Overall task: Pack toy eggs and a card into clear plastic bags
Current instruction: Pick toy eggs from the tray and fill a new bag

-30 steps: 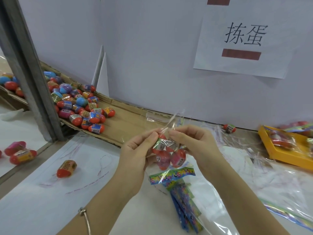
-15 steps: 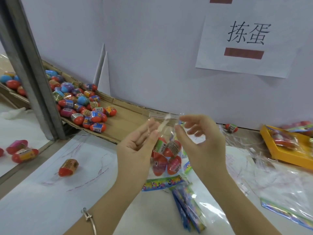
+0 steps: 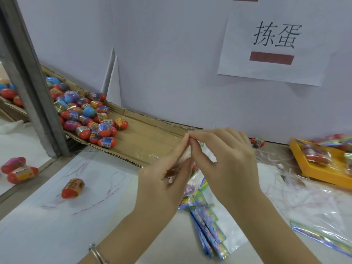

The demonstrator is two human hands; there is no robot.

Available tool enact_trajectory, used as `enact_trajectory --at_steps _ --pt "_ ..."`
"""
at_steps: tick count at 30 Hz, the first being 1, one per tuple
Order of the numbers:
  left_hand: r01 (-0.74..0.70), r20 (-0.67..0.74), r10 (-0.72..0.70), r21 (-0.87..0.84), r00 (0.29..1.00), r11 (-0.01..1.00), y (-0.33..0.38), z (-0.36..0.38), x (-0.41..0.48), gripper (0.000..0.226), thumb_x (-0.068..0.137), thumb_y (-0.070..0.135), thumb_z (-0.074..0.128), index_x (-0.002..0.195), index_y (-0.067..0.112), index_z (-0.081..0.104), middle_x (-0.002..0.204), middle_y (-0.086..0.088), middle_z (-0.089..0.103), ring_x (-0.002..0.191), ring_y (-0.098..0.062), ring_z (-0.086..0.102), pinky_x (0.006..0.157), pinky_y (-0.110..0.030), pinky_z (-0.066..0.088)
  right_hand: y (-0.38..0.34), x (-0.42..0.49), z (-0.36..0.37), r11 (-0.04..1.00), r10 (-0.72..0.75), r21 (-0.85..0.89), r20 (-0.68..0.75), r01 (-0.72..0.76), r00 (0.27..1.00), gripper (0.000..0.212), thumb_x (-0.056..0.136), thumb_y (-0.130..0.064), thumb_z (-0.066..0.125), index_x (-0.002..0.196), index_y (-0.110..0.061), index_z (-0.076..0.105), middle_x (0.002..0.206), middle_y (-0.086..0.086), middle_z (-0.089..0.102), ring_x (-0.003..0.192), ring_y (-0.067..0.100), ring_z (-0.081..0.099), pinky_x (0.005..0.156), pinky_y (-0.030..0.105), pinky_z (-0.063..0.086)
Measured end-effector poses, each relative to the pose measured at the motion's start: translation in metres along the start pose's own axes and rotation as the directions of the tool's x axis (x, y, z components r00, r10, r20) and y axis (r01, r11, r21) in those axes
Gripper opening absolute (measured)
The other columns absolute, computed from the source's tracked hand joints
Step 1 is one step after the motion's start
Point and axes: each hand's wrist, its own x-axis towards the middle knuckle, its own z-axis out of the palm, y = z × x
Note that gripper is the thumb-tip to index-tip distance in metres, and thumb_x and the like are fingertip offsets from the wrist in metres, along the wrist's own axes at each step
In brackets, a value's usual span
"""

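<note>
Hands (image 3: 162, 185) (image 3: 228, 168) apparently pinch mostly hidden bag (image 3: 190, 181).

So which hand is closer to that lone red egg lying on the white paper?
Left. The left hand sits right of the red egg; the right hand is farther right, beyond it.

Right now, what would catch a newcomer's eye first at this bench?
The left hand and right hand meet mid-frame, pinching the top of a clear bag. Behind them to the left, a bright pile of toy eggs lies on a cardboard tray. A paper sign hangs on the wall, upper right.
</note>
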Motion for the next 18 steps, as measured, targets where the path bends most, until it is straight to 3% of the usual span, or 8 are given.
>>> enact_trajectory --at_steps 3,5,7,11,14,18 --pt "-0.02 0.027 0.02 -0.003 0.999 1.0 0.001 0.0 0.0 0.05 0.087 0.029 0.062 0.131 0.049 0.051 0.084 0.011 0.07 0.07 -0.023 0.067 0.062 -0.036 0.056 0.003 0.003 -0.004 0.999 -0.035 -0.036 -0.02 0.034 0.999 0.016 0.089 -0.015 0.062 0.077 -0.015 0.073 0.072 -0.004 0.069 0.062 0.023 0.061 0.064 0.036 0.043" --pt "-0.021 0.051 0.022 -0.015 0.998 1.0 0.001 -0.001 -0.001 0.052 0.086 0.035 0.055 0.133 0.049 0.04 0.079 0.001 0.068 0.07 -0.031 0.065 0.062 -0.04 0.056 0.003 0.004 -0.005 0.998 -0.037 -0.049 -0.031 0.035 0.999 0.014 0.085 -0.012 0.064 0.073 -0.014 0.071 0.068 -0.004 0.067 0.06 0.023 0.06 0.064 0.036 0.042" --pt "-0.044 0.06 0.044 -0.002 0.997 0.999 0.002 -0.001 -0.001 0.055 0.086 0.034 0.055 0.135 0.044 0.033 0.08 0.002 0.069 0.069 -0.027 0.066 0.061 -0.039 0.055 0.003 0.005 -0.005 0.999 -0.011 -0.044 -0.029 0.01 1.0 0.012 0.08 -0.008 0.066 0.069 -0.013 0.069 0.064 -0.003 0.064 0.057 0.023 0.059 0.065 0.036 0.04" --pt "0.08 0.021 -0.079 -0.099 0.997 0.992 0.002 0.001 -0.002 0.036 0.088 0.024 0.068 0.121 0.036 0.065 0.085 0.008 0.076 0.077 -0.021 0.072 0.069 -0.036 0.06 0.007 0.007 -0.008 0.998 0.053 0.039 -0.013 -0.053 0.998 0.01 0.072 -0.004 0.068 0.065 -0.01 0.065 0.064 -0.003 0.061 0.057 0.02 0.056 0.067 0.035 0.039" --pt "0.164 0.021 -0.164 -0.245 0.986 0.956 0.002 0.0 -0.001 0.029 0.084 0.017 0.067 0.11 0.03 0.069 0.098 0.019 0.074 0.091 -0.006 0.072 0.076 -0.018 0.056 0.009 0.008 -0.01 0.989 0.11 0.097 0.021 -0.112 0.994 0.008 0.07 -0.003 0.067 0.065 -0.009 0.064 0.065 -0.005 0.06 0.059 0.018 0.055 0.066 0.036 0.042" --pt "0.215 0.031 -0.216 -0.331 0.976 0.919 0.009 0.002 0.003 0.028 0.081 0.016 0.065 0.106 0.027 0.071 0.098 0.015 0.075 0.093 -0.005 0.071 0.077 -0.015 0.055 0.006 0.011 -0.01 0.962 0.199 0.18 0.054 -0.205 0.979 0.007 0.07 -0.005 0.066 0.066 -0.009 0.063 0.066 -0.008 0.054 0.059 0.016 0.053 0.061 0.042 0.048"
